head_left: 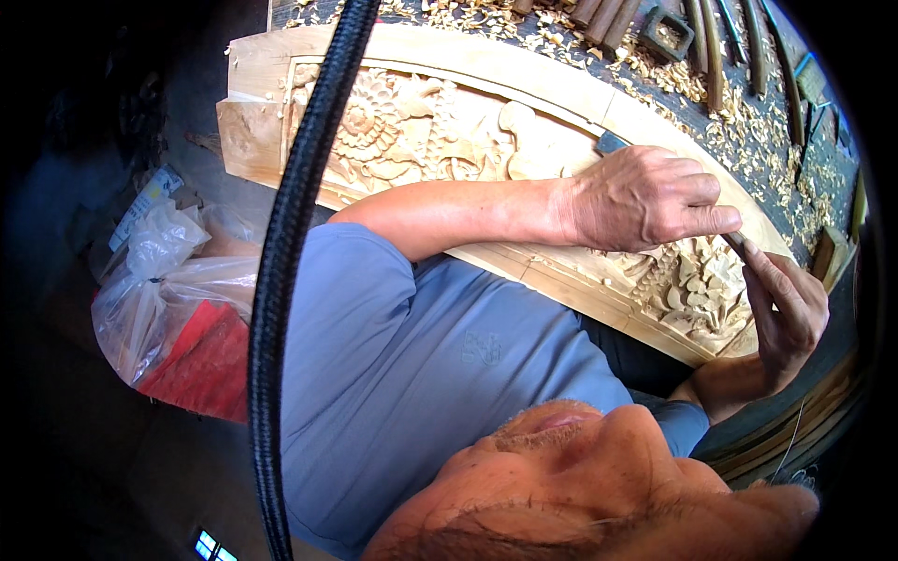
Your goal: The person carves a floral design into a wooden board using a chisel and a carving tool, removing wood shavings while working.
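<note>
Clock positions taken from the hands, 12 being the top of the view. Left hand: palm down, fingers curled in around what appears to be a slim dark hand tool, thumb stretched toward 3 o'clock; palm hidden. Right hand, at 4 o'clock: fingers bent, tips pinched nearly together on the tool's near end. A flat blue-grey blade projects past the left knuckles; it looks like the same tool's far end, though the join is covered. If so, its long axis runs 10 to 4, blade toward 10. Carved wooden panel lies directly beneath, long axis also roughly 10 to 4 but flatter, its arched edge toward 12. Step in hand, by judgement: two-handed trimming near the panel's arched border; blade contact cannot be confirmed. Next move would call for a firm left grip to guide, the right steadying the end, blade kept off finished relief. Farther out: wood shavings at 1 to 2 on the dark tabletop; wooden handles at 11; square metal ring near 12; clear plastic bag at 9.
</note>
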Available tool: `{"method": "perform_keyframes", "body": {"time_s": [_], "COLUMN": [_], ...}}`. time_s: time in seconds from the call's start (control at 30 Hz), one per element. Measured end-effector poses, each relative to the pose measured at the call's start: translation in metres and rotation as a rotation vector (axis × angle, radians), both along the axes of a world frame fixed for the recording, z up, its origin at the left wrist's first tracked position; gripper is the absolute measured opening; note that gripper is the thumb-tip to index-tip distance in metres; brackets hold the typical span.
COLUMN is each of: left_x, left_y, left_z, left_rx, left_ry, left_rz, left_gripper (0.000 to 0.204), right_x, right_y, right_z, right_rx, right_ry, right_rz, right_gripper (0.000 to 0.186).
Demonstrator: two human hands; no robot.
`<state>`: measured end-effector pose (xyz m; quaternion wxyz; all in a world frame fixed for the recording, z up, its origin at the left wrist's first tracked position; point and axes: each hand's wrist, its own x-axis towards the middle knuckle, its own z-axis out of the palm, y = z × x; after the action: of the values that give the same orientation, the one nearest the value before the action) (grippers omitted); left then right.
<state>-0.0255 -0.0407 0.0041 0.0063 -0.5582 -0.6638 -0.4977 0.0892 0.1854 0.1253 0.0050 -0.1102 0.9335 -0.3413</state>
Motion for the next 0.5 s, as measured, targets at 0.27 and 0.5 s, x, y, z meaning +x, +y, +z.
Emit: {"method": "perform_keyframes", "body": {"time_s": [0.27, 0.5], "left_x": [0.001, 0.001], "left_y": [-0.002, -0.007], "left_z": [-0.005, -0.005], "left_rx": [0.002, 0.009], "left_ry": [-0.011, 0.043], "left_rz": [0.018, 0.081], "left_gripper": [0.040, 0.040], "right_x": [0.003, -0.001], "right_y": [-0.002, -0.009], "right_z": [-0.006, -0.006], "right_rx": [-0.009, 0.033], "right_ry": [-0.035, -0.017], "right_rz": [-0.036, -0.041], "right_gripper": [0.042, 0.041]}}
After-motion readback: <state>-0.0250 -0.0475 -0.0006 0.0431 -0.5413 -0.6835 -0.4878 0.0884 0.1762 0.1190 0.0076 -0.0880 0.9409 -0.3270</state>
